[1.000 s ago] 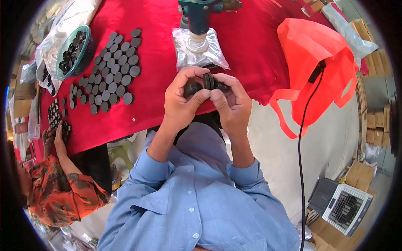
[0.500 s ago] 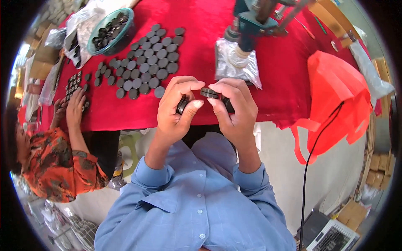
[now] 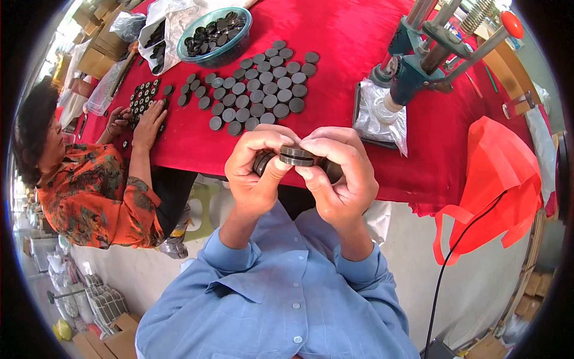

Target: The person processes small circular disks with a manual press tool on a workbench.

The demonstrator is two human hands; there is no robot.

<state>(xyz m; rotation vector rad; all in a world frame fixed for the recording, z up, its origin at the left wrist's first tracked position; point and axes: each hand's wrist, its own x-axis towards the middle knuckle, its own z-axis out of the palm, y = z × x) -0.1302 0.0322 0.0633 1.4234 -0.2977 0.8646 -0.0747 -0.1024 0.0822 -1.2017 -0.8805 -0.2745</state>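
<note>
Black disc (image 3: 297, 157) pinched between left hand (image 3: 254, 170) and right hand (image 3: 347, 175), near the front edge of a red-covered desk (image 3: 341, 54).
Both hands are narrowed on its rim, with more dark pieces (image 3: 331, 170) tucked inside the palms. The disc looks light, stiff and smooth, perhaps slippery, so its grooved rim seems the surest hold; whether it is one piece or two stacked is unclear. Beyond, grey discs (image 3: 257, 96) lie clustered on the desk, with a teal bowl (image 3: 222, 58) behind and a green lever press (image 3: 412, 72) to the right. A co-worker (image 3: 101, 206) in an orange patterned shirt is at left; a bright red bag (image 3: 496, 170), far right.
</note>
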